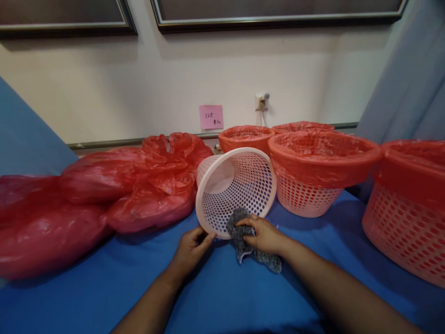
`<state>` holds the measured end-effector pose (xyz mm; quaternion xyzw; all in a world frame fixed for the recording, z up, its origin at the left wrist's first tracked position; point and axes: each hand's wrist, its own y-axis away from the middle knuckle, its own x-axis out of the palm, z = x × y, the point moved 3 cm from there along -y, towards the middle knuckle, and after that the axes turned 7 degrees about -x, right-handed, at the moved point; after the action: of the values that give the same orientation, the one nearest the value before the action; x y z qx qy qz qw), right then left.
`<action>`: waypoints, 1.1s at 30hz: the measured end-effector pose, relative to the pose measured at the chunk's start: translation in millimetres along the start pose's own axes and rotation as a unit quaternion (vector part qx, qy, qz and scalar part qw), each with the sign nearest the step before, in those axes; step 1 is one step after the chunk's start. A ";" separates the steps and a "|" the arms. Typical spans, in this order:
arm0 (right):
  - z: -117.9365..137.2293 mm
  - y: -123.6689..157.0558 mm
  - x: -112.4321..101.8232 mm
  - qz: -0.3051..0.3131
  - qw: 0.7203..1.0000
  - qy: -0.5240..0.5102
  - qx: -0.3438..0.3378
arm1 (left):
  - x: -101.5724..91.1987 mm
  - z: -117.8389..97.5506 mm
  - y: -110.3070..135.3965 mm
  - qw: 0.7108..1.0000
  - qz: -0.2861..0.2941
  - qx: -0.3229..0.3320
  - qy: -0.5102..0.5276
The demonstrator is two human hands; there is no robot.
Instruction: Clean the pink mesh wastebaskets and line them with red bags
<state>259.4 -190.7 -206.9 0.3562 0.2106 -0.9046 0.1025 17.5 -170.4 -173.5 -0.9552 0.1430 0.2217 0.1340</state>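
Here, the basket [222, 176] is seen tipped on its side at the centre of the frame, its mouth turned toward the lower right and its base toward the back. Its lower left rim is gripped by the left hand [189, 250]: the thumb is laid against the rim's underside, the forefinger is bent close beside it, and the other fingers are mostly hidden. By the right hand [266, 234], just below the centre, the cloth [238, 232] is held bunched, with thumb and fingers closed over it. The cloth is pressed at the rim's lower right, so that it is set between the fingertips and the basket; its loose end is draped below the palm onto the blue cover [222, 297]. Whether the rim itself is touched by the right fingers cannot be told. The left of the frame is filled by red bags [153, 195]; on the right, lined baskets [309, 195] are stood upright.
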 end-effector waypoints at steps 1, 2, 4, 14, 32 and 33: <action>2.2 0.0 4.5 0.011 0.999 -0.038 -0.019 | 5.9 2.0 -0.7 0.998 0.058 -0.010 0.000; 4.0 0.1 7.8 0.019 0.997 -0.069 -0.034 | 11.1 3.4 -0.8 0.994 0.106 -0.014 0.003; 6.1 0.3 10.3 0.029 0.994 -0.097 -0.050 | 17.4 4.5 -0.1 0.987 0.161 -0.006 0.009; -20.4 1.0 -49.8 -0.125 0.979 0.126 0.102 | -17.8 -4.0 3.1 0.993 -0.109 0.033 0.006; -2.1 0.8 -14.6 0.001 0.999 0.038 0.014 | -20.3 -3.6 6.8 0.987 -0.150 0.058 -0.026; -5.4 1.1 -20.3 -0.016 0.997 0.073 0.033 | -23.1 -4.0 8.4 0.983 -0.171 0.060 -0.027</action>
<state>277.8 -188.4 -196.8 0.4208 0.1932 -0.8842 0.0607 -3.6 -174.4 -161.0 -0.9495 -0.0126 0.2123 0.2305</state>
